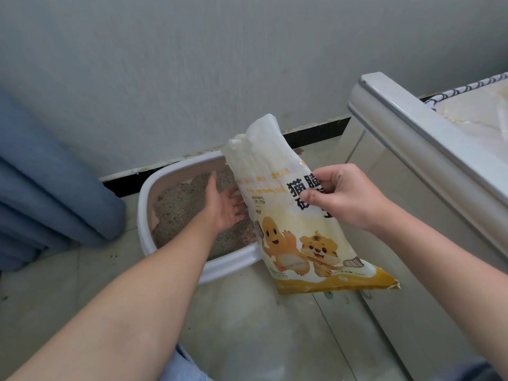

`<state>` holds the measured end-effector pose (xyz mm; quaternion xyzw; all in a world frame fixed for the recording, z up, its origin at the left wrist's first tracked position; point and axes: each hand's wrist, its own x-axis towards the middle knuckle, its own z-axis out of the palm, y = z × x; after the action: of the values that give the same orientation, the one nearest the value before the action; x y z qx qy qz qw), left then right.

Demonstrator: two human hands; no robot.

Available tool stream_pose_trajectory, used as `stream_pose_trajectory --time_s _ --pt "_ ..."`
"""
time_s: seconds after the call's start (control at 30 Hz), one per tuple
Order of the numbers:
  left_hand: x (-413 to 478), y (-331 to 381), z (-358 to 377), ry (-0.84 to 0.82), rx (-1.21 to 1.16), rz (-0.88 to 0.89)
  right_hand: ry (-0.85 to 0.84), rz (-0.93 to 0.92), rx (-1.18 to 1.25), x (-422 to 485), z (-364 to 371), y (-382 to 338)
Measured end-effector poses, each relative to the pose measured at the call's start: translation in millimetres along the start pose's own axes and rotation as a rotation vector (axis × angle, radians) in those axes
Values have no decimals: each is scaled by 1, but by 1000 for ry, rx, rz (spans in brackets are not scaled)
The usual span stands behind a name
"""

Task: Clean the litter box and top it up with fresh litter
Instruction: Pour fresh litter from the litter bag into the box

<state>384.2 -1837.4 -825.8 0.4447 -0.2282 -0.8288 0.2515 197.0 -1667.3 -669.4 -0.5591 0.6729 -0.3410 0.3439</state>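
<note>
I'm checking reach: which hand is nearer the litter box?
Left. The left hand hovers over the litter box; the right hand grips the bag, out past the box's right side.

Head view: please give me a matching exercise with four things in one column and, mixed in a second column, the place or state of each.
1. litter bag
2. litter box
3. left hand
4. right hand

A. on the floor, by the wall
B. open, above the litter
C. grips the bag
D. held tilted, yellow and white

Pairs: 1-D, 2-A, 3-B, 4-C
</note>
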Motion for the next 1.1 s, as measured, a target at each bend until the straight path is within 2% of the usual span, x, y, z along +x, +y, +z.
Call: stream_pose_trajectory --time_s 0.1,0.27,0.33,0.5,0.7,0.9,1.1 --pt "1 -3 6 -21 66 5 2 -4 -9 0 -1 -1" --pt "-4 -4 14 -70 342 38 124 30 -32 4 -1 0" --pt "-3 -5 11 -40 414 55 153 68 -54 8 0 2" --pt "-3 -3 6 131 386 154 168 172 -147 18 0 9" --pt "-15 0 13 160 378 265 23 302 -93 21 -4 3" --pt "-22 6 11 195 410 307 89 170 -16 20 -2 -8" --pt "-26 9 16 221 445 372 138 143 -72 20 -2 -4"
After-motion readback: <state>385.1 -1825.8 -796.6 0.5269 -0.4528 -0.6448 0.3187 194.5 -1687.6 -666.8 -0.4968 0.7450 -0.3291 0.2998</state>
